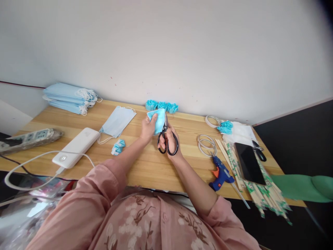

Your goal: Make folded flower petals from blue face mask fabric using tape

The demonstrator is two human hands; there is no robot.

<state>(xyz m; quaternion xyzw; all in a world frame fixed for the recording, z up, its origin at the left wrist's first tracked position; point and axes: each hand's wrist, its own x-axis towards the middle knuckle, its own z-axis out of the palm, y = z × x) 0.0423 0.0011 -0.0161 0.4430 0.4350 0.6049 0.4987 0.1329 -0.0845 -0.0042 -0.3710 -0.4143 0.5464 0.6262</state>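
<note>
A: Your left hand (148,126) is pinching a small light-blue piece of mask fabric (159,121) above the light wooden tabletop (145,166), thumb on the near face and fingers curled behind it.

B: And your right hand (170,141) is gripping the black-handled scissors (166,139), fingers threaded through the loops and closed round them. The blades are pointing up along the fabric's right edge.

A: Whether the blades are biting the fabric or lying just beside it is hard to tell; they are small and partly covered.

B: The fingertips behind the fabric are hidden too. A flat light-blue face mask (118,121) is lying to the left of your hands, a small folded blue scrap (118,147) near it, and a row of turquoise fabric rosettes (161,106) is sitting against the wall just behind them.

A: At the right, a blue glue gun (221,173) is lying beside a black phone (249,163); the bundle of sticks under the phone is blurred.
</note>
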